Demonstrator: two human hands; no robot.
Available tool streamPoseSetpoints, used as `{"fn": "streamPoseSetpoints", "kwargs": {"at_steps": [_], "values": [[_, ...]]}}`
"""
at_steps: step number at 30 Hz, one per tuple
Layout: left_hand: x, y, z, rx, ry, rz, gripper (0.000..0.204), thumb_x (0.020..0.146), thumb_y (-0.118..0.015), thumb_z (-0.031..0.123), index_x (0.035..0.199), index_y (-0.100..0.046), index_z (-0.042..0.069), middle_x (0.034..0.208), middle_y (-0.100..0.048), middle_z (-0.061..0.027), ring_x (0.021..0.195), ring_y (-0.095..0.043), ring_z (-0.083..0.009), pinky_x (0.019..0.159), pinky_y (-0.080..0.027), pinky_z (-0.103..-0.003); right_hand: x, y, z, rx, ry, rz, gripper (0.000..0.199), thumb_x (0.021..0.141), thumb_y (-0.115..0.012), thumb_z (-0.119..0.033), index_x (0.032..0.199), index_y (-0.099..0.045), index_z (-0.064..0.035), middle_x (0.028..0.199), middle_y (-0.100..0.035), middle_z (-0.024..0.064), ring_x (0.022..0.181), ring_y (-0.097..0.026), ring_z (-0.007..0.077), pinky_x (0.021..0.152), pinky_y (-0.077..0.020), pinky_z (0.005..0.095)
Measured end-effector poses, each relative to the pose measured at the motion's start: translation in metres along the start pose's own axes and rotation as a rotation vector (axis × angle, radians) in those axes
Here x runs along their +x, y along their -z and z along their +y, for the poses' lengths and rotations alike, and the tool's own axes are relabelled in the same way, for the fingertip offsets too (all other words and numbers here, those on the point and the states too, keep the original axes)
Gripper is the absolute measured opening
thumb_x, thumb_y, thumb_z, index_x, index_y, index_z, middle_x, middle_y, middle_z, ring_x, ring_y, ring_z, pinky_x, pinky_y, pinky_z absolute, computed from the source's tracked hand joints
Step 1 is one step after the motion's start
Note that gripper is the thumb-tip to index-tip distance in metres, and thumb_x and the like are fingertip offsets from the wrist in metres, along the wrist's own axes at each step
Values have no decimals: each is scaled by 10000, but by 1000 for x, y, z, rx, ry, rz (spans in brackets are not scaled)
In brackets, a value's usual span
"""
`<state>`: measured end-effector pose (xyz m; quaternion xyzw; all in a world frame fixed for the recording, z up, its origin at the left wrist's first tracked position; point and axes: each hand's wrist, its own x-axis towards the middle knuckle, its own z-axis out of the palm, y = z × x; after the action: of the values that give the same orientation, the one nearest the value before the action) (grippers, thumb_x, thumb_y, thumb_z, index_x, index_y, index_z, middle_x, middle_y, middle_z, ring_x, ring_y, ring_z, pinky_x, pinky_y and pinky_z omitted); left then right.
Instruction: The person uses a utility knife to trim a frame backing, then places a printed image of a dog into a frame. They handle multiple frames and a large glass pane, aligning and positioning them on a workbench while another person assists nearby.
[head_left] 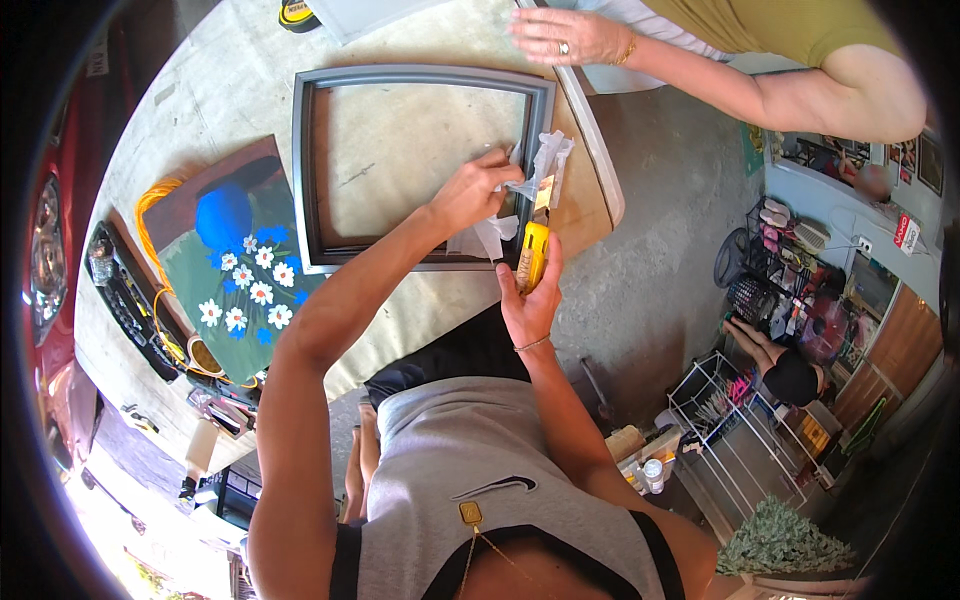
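Observation:
A dark grey picture frame [420, 72] lies on the pale tabletop, its middle open to the table. Over its right side my left hand [474, 190] pinches a crumpled strip of whitish tape or film [553, 155]. More of that thin material hangs at the frame's lower right corner. My right hand [532, 300] grips a yellow utility knife [535, 255], its blade up against the crumpled strip. Left of the frame lies a painting [240, 250] of white and blue flowers in front of a blue round shape.
Another person's hand [570, 38] rests near the table's far right edge. A level-like black tool [135, 310], yellow cord [150, 215] and tape measure [297, 15] lie on the table [220, 90]. At right are a white wire rack [740, 430] and a person on the floor.

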<state>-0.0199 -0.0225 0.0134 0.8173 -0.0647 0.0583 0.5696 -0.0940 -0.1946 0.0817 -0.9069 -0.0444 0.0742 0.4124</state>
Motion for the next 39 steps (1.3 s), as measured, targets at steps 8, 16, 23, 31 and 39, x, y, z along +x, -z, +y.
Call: {"fn": "streamPoseSetpoints", "kwargs": {"at_steps": [8, 16, 23, 31, 39], "values": [[8, 11, 0, -17, 41, -66, 352, 682, -563, -72, 976, -683, 80, 817, -593, -158, 798, -620, -302, 739, -503, -354, 10, 18, 12, 123, -85, -73, 757, 793, -752, -209, 1398, -327, -48, 1184, -586, 233, 1032, -616, 339, 851, -492, 374], [-8, 28, 48, -856, 692, 412, 337, 760, -492, -2, 1052, -658, 28, 836, -621, -39, 691, -533, -93, 603, -419, -223, 19, 37, 22, 153, 3, -201, 727, 813, -735, -250, 1378, -339, -19, 1215, -566, 228, 1073, -597, 336, 878, -480, 382], [-75, 96, 117, -307, 749, 520, 265, 773, -483, 180, 820, -657, -14, 656, -581, -52, 613, -514, -123, 544, -370, -248, 15, 76, 19, 196, 178, -390, 520, 845, -673, -200, 1257, -440, 17, 1148, -583, 228, 993, -614, 359, 828, -489, 405], [-199, 121, 211, -351, 586, 895, 189, 643, -508, 166, 555, -446, 10, 708, -493, -54, 710, -405, -132, 649, -307, -274, 20, 105, -12, 223, 479, -884, 274, 853, -597, -129, 1066, -571, 41, 852, -621, 184, 740, -632, 356, 659, -502, 381], [-319, 30, 218, -621, 801, 1421, 378, 784, -717, 60, 548, -426, 111, 810, -635, -57, 600, -529, -134, 644, -450, -296, 16, 29, -18, 97, 992, -1046, 571, 767, -504, 13, 1325, -392, -30, 1100, -545, 202, 961, -572, 402, 834, -493, 456]]}}
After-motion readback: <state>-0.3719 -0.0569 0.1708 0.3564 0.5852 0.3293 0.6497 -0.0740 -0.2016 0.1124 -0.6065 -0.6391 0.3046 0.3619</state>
